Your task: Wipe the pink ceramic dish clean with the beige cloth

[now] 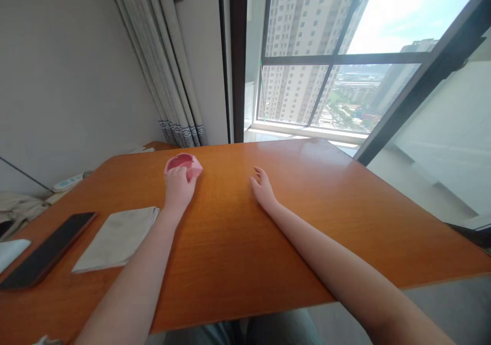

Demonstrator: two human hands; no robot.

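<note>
A small pink bowl-like container (195, 166) with angular sides rests toward the back left of the wooden table (230, 232). My left hand (179, 185) is closed on its near rim, thumb on the right side; some fingertips are hidden inside it. To the right, apart from the container, my right hand (263, 189) lies at the tabletop with its fingers apart and slightly bent. Nothing is in that hand.
Left of my left forearm lies a folded pale cloth (117, 237), with a long dark flat object (48, 250) beside it. A white power strip (69, 182) sits beyond the left edge. Curtains (169, 79) and a large window (330, 59) stand behind the table.
</note>
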